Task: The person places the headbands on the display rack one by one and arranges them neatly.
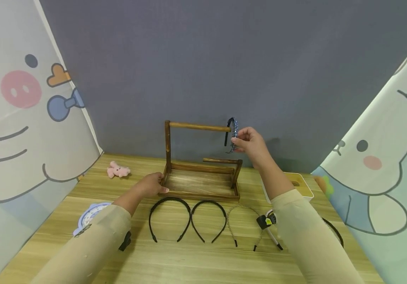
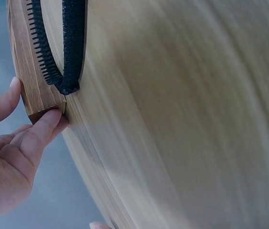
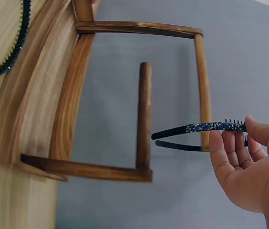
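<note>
A brown wooden rack (image 1: 199, 180) stands at the back of the table, with a tray base, a long upper bar and a shorter lower bar. My left hand (image 1: 151, 184) grips the left end of its base; the left wrist view shows thumb and fingers at the wooden corner (image 2: 46, 102). Up at the free right end of the upper bar, my right hand (image 1: 252, 145) pinches a black toothed headband with blue glitter (image 1: 235, 127). In the right wrist view the headband (image 3: 203, 127) straddles the bar's end, its two tips pointing away from the hand (image 3: 249, 164).
In front of the rack lie two black headbands (image 1: 170, 198) (image 1: 208, 202), a thin beaded one (image 1: 244, 206) and a black-and-white one (image 1: 262, 221). A pink plush toy (image 1: 119, 170) and blue-rimmed round item (image 1: 89, 213) are left; a white-rimmed box (image 1: 307, 190) is right, partly behind my forearm.
</note>
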